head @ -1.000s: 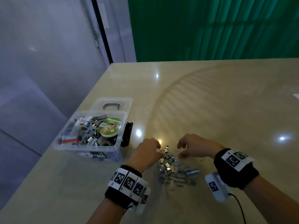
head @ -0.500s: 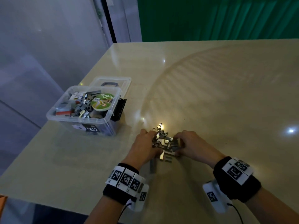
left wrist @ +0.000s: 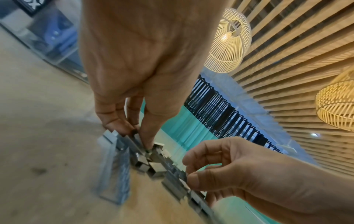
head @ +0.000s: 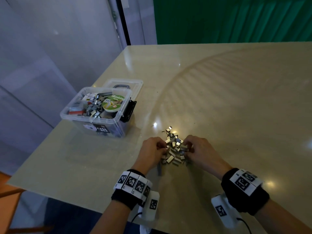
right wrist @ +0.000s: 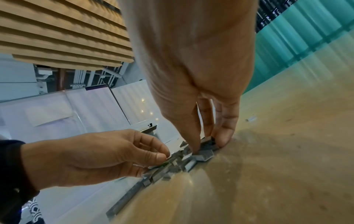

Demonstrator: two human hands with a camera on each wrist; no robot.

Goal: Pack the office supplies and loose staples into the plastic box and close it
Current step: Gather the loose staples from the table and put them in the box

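A pile of loose staples point(head: 173, 147) lies on the beige table point(head: 236, 98), right of the open clear plastic box point(head: 76, 119). My left hand point(head: 163, 147) curls in from the pile's left and pinches staple strips point(left wrist: 141, 153) between thumb and fingers. My right hand point(head: 185, 147) does the same from the right, its fingertips dug into the staples point(right wrist: 203, 156). One long staple strip point(head: 159, 169) lies by my left wrist. The box holds staples, a green-labelled masking tape roll point(head: 113, 103) and a red-edged item point(head: 76, 112).
The box's clear lid point(head: 135, 85) lies flat behind it, and a black clasp point(head: 130, 108) hangs on its right side. The table's left edge point(head: 50, 134) runs just past the box. A stray staple point(head: 163, 131) lies beyond the pile.
Both hands have closed in on the staples from either side and pushed them into a tighter heap. The box has not moved.
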